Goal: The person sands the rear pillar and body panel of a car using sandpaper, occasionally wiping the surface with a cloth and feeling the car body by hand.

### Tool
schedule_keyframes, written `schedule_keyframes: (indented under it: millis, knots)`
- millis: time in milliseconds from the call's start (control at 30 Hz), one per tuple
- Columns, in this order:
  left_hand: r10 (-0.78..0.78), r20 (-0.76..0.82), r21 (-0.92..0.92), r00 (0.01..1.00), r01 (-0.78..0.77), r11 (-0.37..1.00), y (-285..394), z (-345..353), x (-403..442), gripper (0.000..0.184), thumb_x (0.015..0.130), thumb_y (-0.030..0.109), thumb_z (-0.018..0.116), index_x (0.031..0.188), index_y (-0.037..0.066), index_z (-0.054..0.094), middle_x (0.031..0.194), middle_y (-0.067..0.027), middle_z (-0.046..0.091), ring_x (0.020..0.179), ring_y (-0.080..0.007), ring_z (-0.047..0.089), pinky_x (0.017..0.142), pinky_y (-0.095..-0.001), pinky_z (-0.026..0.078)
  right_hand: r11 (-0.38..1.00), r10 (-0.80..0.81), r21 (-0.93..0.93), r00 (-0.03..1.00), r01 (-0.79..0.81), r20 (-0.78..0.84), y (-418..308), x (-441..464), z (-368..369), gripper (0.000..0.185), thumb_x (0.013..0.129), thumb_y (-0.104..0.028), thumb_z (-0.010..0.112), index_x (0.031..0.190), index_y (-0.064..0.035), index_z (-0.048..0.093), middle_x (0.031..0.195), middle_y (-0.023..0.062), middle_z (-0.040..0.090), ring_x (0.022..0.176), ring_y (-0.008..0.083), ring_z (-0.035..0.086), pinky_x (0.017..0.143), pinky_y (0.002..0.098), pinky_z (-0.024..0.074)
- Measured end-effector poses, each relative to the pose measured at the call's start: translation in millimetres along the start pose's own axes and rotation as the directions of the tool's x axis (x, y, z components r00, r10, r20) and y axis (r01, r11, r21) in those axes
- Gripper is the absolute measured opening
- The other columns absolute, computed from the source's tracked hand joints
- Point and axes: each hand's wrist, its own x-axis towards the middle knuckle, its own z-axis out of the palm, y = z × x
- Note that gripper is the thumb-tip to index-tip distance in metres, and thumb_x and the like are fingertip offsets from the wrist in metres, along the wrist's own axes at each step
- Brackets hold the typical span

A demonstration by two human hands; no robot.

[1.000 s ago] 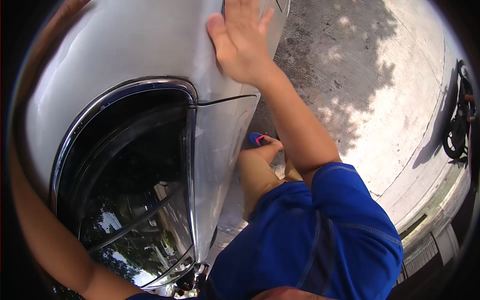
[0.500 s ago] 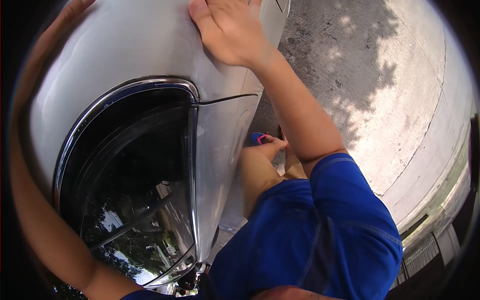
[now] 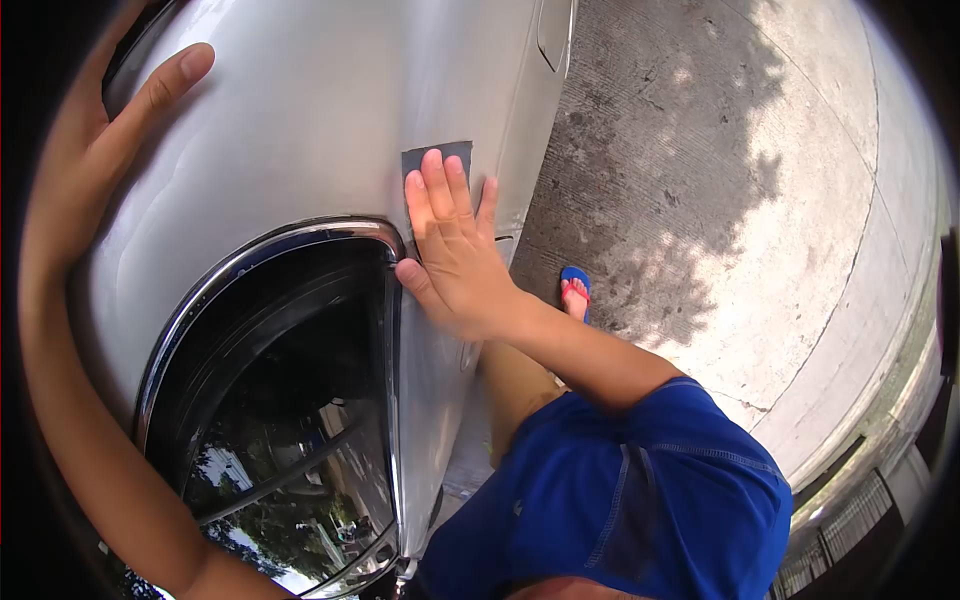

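My right hand [image 3: 455,250] lies flat, fingers spread, on a dark grey sheet [image 3: 437,152] against the silver car body [image 3: 300,110], just beside the top corner of the curved window [image 3: 290,330]. The sheet's upper edge shows past my fingertips; the rest is under the hand. At the upper left, my left hand [image 3: 110,140] rests on the car with its thumb stretched out. Its other fingers are partly hidden at the dark rim of the view. Nothing shows in the left hand.
Chrome trim [image 3: 270,238] runs round the window. A foot in a blue and red flip-flop [image 3: 574,290] stands on the concrete ground [image 3: 780,250] beside the car. A metal grille [image 3: 850,515] is at the lower right.
My right hand has come down the car body toward the window corner, and the grey sheet now shows under it. My left thumb reaches further into view. The flip-flop foot has shifted right.
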Motion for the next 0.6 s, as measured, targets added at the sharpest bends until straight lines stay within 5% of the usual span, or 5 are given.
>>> schedule_keyframes:
  millis: [133, 300, 467, 533, 600]
  knots:
    - [-0.374, 0.181, -0.039, 0.910, 0.387, 0.921, 6, 11, -12, 0.093, 0.088, 0.079, 0.066, 0.158, 0.019, 0.053, 0.132, -0.0309, 0.070, 0.106, -0.0478, 0.077, 0.092, -0.0642, 0.062, 0.994, 0.111, 0.010, 0.990, -0.110, -0.087, 40, 64, -23, 0.079, 0.110, -0.044, 0.045, 0.171, -0.0027, 0.017, 0.179, 0.0230, 0.012, 0.166, 0.0438, 0.008, 0.122, 0.0790, 0.0054]
    - [-0.217, 0.061, -0.048, 0.974, 0.220, 0.974, 16, 3, -3, 0.093, 0.084, 0.079, 0.071, 0.153, 0.018, 0.056, 0.130, -0.0321, 0.069, 0.109, -0.0459, 0.075, 0.094, -0.0653, 0.060, 0.992, 0.127, 0.008, 0.990, -0.127, -0.063, 54, 107, -41, 0.078, 0.110, -0.044, 0.044, 0.169, 0.0007, 0.021, 0.177, 0.0259, 0.016, 0.165, 0.0454, 0.011, 0.122, 0.0779, 0.0063]
    - [0.258, -0.021, 0.082, 0.966, -0.255, 0.963, 21, -7, 11, 0.081, 0.084, 0.066, 0.083, 0.132, 0.003, 0.069, 0.133, -0.0261, 0.064, 0.124, -0.0429, 0.064, 0.106, -0.0548, 0.051, 0.982, 0.175, 0.053, 0.977, -0.182, 0.124, 64, 99, -63, 0.075, 0.111, -0.042, 0.044, 0.166, 0.0045, 0.024, 0.175, 0.0301, 0.019, 0.164, 0.0485, 0.012, 0.122, 0.0773, 0.0003]
    - [0.367, -0.033, 0.074, 0.929, -0.364, 0.928, 18, -12, 19, 0.077, 0.084, 0.063, 0.085, 0.128, 0.001, 0.071, 0.134, -0.0249, 0.063, 0.127, -0.0423, 0.061, 0.109, -0.0526, 0.048, 0.982, 0.126, 0.165, 0.962, -0.088, -0.241, 39, 37, -9, 0.069, 0.112, -0.038, 0.041, 0.164, 0.0047, 0.026, 0.174, 0.0296, 0.020, 0.161, 0.0500, 0.016, 0.119, 0.0808, -0.0024]
    - [0.258, 0.010, 0.021, 0.966, -0.258, 0.966, 11, -15, 19, 0.078, 0.085, 0.064, 0.083, 0.133, 0.005, 0.068, 0.135, -0.0258, 0.063, 0.123, -0.0428, 0.064, 0.107, -0.0548, 0.050, 0.978, 0.100, 0.197, 0.988, -0.075, -0.122, 17, -45, 16, 0.072, 0.112, -0.037, 0.040, 0.167, 0.0037, 0.019, 0.176, 0.0279, 0.013, 0.163, 0.0487, 0.011, 0.120, 0.0800, -0.0034]
